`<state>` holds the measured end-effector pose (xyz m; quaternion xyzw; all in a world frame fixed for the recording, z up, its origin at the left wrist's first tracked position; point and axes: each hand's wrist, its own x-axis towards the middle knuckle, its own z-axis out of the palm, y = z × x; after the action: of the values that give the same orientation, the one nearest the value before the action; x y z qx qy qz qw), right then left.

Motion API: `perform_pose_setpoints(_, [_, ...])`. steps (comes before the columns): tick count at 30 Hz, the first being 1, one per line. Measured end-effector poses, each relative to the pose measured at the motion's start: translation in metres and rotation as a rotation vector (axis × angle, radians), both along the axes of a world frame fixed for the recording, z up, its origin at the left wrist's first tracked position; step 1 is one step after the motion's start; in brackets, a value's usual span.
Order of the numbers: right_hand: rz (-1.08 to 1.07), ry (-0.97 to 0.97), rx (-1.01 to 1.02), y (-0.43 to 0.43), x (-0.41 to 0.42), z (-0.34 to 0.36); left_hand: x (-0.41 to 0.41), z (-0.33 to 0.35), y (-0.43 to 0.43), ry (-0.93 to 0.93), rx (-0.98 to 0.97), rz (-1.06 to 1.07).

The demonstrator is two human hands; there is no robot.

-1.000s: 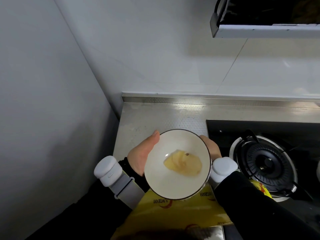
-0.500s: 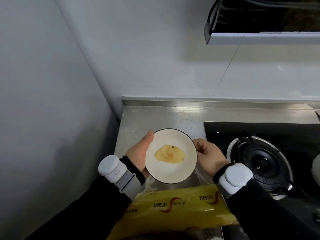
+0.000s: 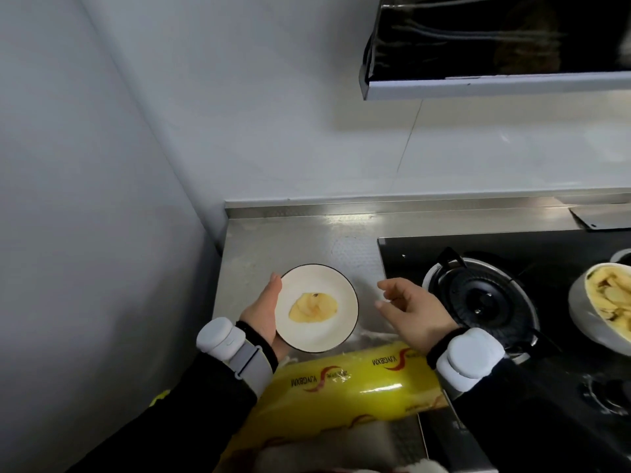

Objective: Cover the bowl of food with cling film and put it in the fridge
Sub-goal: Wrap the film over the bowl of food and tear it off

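Between the thumb and fingers of the left hand (image 3: pixel 263 312), the bowl of food (image 3: pixel 321 281) is gripped by its rim, and is best kept level. Beside it, the fingers of the right hand (image 3: pixel 415 312) are spread and empty. Just below them the cling film roll (image 3: pixel 358 377) lies ready to be drawn.

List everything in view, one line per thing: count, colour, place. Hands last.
bowl: one, white with a dark rim, over the counter's left part
food: a few slices, pale yellow, in the bowl
cling film roll: one, yellow, at the near edge below the bowl
counter: one, steel, against the wall
burner: one, black, right of the bowl
second bowl: one, pale, at the right edge, holding yellow slices
hood: one, black, top right
wrist bands: two, white, one on each wrist
left hand: holds the bowl's left side, thumb at the rim
right hand: fingers relaxed, apart from the bowl
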<state>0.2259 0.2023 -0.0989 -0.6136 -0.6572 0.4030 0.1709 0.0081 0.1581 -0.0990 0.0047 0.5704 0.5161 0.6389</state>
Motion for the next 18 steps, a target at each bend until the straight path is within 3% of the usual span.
perform_pose_setpoints(5, [-0.035, -0.225, 0.059, -0.008, 0.030, 0.004, -0.002, -0.004, -0.005, 0.022, 0.005, 0.028])
perform_pose_setpoints(11, [-0.105, -0.509, -0.029, -0.018, 0.049, 0.006, 0.001, -0.002, -0.012, -0.006, 0.021, 0.017])
perform_pose_setpoints(18, [-0.239, -0.582, -0.146, -0.019, 0.072, 0.005, 0.003, 0.009, -0.011, 0.004, 0.050, 0.041])
